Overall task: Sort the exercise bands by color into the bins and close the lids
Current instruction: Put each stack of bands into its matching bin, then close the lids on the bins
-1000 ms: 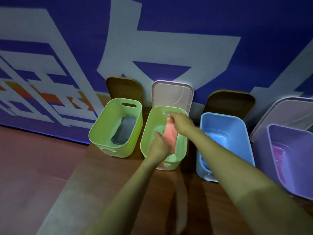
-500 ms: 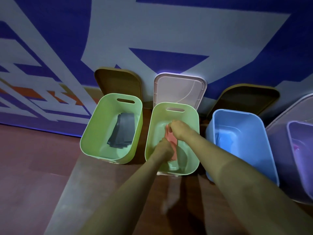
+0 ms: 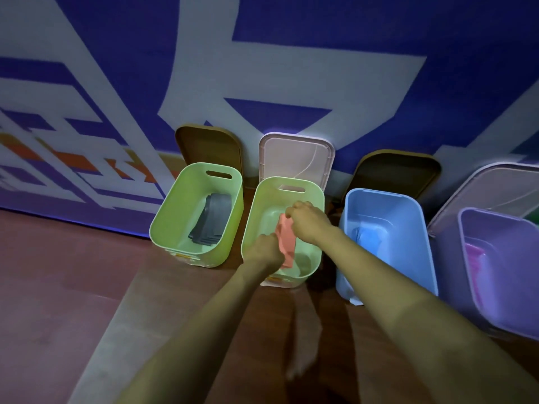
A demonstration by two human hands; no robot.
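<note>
Grey bands (image 3: 213, 220) are stacked in the left green bin (image 3: 175, 217). Inside the second green bin (image 3: 256, 220), one pink band (image 3: 287, 243) is pinched by the left grip (image 3: 265, 252) and the right grip (image 3: 309, 223). It's probably best laid flat before being released. Four bins, counting the blue bin (image 3: 402, 217) and purple bin (image 3: 510, 228), and four lids (image 3: 294, 156) are counted.

Both arms extended forward, left hand (image 3: 267, 252) and right hand (image 3: 309, 221) close together, each pinching the pink band (image 3: 287, 243).

One wide-angle view — worn on the person's head — looked forward and down. It sat close above the row of bins (image 3: 262, 205), facing the painted wall (image 3: 291, 53) behind them.
</note>
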